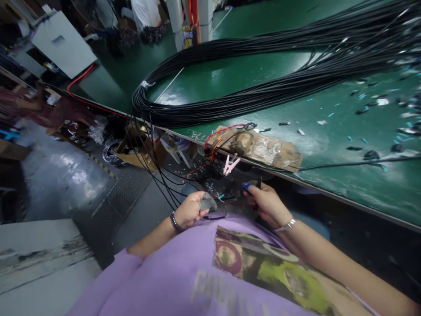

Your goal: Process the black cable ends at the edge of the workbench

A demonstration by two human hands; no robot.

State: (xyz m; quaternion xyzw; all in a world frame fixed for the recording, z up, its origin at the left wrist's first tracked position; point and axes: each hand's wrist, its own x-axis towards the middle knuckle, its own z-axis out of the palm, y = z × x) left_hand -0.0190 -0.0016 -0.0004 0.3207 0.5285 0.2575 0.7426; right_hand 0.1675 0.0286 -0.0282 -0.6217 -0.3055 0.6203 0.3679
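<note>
My left hand [190, 210], its thumb and finger in grey covers, is closed in a pinch on a black cable. Just beyond the fingertips show thin pale and blue wire strands [221, 197]. To the right, my right hand [268, 202] is closed around a small dark tool [259, 182]; a blue piece [246, 186] shows at the thumb, and the tool's exact kind is hidden. The hands are apart, in front of my purple shirt, below the table edge. A pink clamp [230, 165] sits at that edge between them.
A long bundle of black cables [204, 109] lies looped on the green table [230, 81]. Taped cardboard [263, 149] covers part of the edge. Cable scraps [371, 154] litter the right side. Several cables hang down by a cardboard box [141, 159]. A white machine [64, 44] stands far left.
</note>
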